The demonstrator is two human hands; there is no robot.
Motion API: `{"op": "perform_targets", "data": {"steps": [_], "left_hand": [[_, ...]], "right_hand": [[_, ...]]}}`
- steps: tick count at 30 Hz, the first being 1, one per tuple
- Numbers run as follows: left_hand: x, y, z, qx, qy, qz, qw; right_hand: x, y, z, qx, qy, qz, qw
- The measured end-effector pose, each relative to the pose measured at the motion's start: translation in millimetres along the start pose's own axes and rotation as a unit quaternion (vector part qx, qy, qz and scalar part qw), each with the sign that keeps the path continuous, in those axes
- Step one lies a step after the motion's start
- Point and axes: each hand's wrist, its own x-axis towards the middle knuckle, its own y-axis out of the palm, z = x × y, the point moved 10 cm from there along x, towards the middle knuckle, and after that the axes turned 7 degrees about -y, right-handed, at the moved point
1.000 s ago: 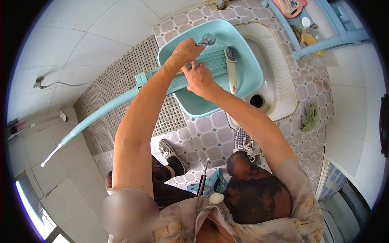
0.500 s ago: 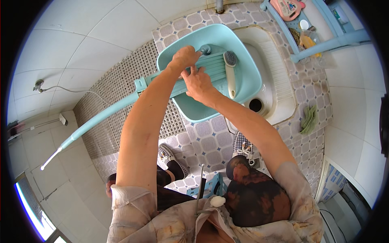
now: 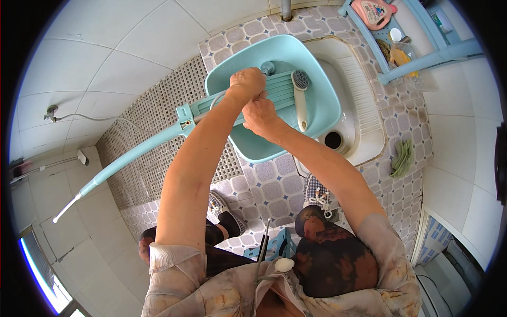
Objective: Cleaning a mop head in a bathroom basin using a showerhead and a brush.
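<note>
My left hand (image 3: 248,82) is closed over the teal basin (image 3: 326,90), around the handle of a small round-headed sprayer (image 3: 268,67). A thin pale hose (image 3: 214,100) curves out beside my left wrist. Just below, my right hand (image 3: 259,114) has its fingers curled in against the left hand; what they grip is hidden. Under both hands lies a ridged teal board (image 3: 280,91), slanting across the basin and past its left rim. Resting on the board's right end is a scrub brush (image 3: 300,100) with a grey bristle head and cream handle.
A curved teal tube (image 3: 132,153) extends left from the board's bracket (image 3: 185,119). Right of the basin is a white squat-toilet pan (image 3: 364,113) with a dark drain hole. A light-blue shelf (image 3: 388,47) holds bottles. A green cloth (image 3: 402,158) lies on the tiled floor.
My left hand has shifted slightly right and down. The right hand's spread fingers have curled in beneath it. The hose loop now shows by my left wrist, and the basin has moved slightly.
</note>
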Motion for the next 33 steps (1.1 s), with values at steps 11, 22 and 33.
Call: {"op": "perform_targets", "data": {"steps": [11, 22, 33], "left_hand": [[3, -3, 10, -0.059, -0.044, 0.044, 0.996], [42, -9, 34, -0.225, 0.031, 0.0, 0.974], [32, -13, 14, -0.325, 0.01, -0.009, 0.946]], "right_hand": [[-6, -17, -4, 0.007, 0.021, -0.054, 0.998], [-6, -15, -5, 0.027, 0.022, -0.05, 0.998], [-2, -15, -2, 0.035, 0.028, -0.033, 0.998]]}}
